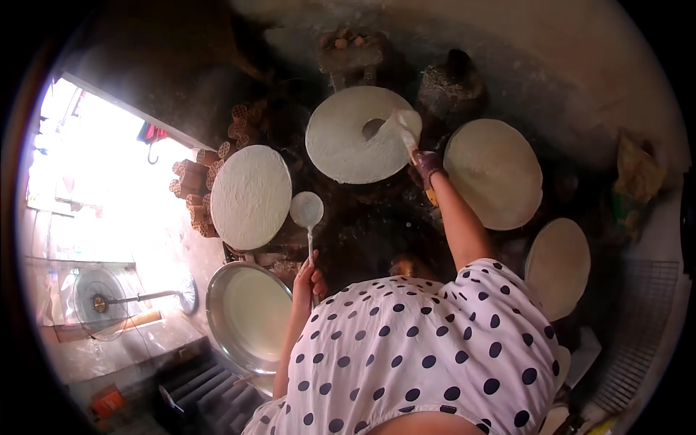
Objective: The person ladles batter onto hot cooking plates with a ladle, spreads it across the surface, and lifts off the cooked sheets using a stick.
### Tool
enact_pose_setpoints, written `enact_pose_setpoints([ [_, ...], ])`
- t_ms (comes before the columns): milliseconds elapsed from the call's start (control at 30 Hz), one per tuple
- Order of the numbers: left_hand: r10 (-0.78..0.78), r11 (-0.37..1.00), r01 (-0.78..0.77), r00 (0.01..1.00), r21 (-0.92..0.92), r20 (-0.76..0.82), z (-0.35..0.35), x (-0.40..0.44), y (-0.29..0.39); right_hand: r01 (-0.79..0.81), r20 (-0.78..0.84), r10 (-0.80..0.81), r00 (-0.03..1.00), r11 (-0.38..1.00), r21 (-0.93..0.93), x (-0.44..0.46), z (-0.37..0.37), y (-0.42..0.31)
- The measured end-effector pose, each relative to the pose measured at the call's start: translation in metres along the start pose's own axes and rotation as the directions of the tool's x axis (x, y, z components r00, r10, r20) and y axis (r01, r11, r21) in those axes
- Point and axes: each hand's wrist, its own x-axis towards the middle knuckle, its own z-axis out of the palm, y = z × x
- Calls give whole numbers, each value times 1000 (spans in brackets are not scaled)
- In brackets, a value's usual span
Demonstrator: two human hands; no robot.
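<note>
In my left hand (309, 281) I hold a ladle (307, 209) by its long handle, its round bowl up and coated in white. My right hand (426, 168), in a dark glove, is closed on a pale, paddle-like tool (406, 129) at the right edge of the middle round griddle (341, 145). A white layer covers this griddle, with a dark oval gap (373, 129) beside the tool. The tool's exact shape is blurred against the white. Below the ladle, to the left, stands a metal basin (210, 304) of whitish liquid.
White-covered rounds stand at left (251, 197), right (493, 174) and lower right (558, 268). Perforated coal briquettes (192, 185) are stacked by the left wall. A fan (100, 303) lies farther left. A sack (638, 174) is at far right.
</note>
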Motion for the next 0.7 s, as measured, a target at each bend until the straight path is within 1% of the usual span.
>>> enact_pose_setpoints([
  [33,1,1000,0,1000,-24,13,-1,3,0,111,67,-106,992,991,-76,-23,2,-5],
  [67,2,1000,-1,1000,-23,17,-1,3,1,273,172,-235,957,929,-251,-9,-3,10],
  [100,12,1000,-11,1000,-15,12,-1,3,2,593,123,-581,805,784,-181,36,-4,53],
  [133,26,1000,-26,1000,-8,6,-1,3,3,841,55,-843,535,526,-130,71,-2,88],
  [167,34,999,-33,999,-10,24,-6,4,2,752,-92,-824,559,551,-362,49,-2,91],
  [200,38,999,-38,999,-12,20,-5,3,2,598,-242,-803,545,574,-559,9,-2,86],
  [233,33,999,-33,999,4,-5,-4,2,3,294,-283,-496,821,791,-536,-58,6,52],
  [267,28,999,-27,999,21,-28,-2,2,3,312,-234,-545,805,725,-614,-6,11,87],
  [333,14,999,-13,1000,35,-23,-1,5,3,372,-70,-580,812,605,-704,-16,32,80],
  [367,0,999,0,1000,47,-12,-1,6,2,469,122,-492,862,680,-563,-23,29,65],
  [400,-5,999,6,1000,51,-13,0,5,2,549,201,-528,825,665,-507,21,22,78],
  [433,-5,995,8,1000,97,-28,1,7,3,516,70,-587,807,643,-566,10,11,67],
  [467,-2,990,8,999,137,-45,3,8,4,476,-53,-641,765,620,-623,-2,3,57],
  [500,0,992,6,999,128,-46,5,9,3,477,-47,-642,765,614,-629,-2,-3,61],
  [567,-9,987,12,1000,157,-20,8,10,3,373,-139,-528,838,739,-561,-1,-9,79],
  [600,-7,988,10,1000,154,-24,9,14,3,375,-133,-528,839,737,-562,5,-8,82],
  [633,-31,984,33,999,174,-17,9,17,2,406,-16,-486,874,747,-527,11,-7,86],
  [667,-56,979,56,998,197,-9,11,21,2,541,53,-611,789,653,-530,19,-10,85],
  [700,-75,979,81,997,187,-36,17,24,4,660,121,-720,683,538,-524,24,-13,81],
])
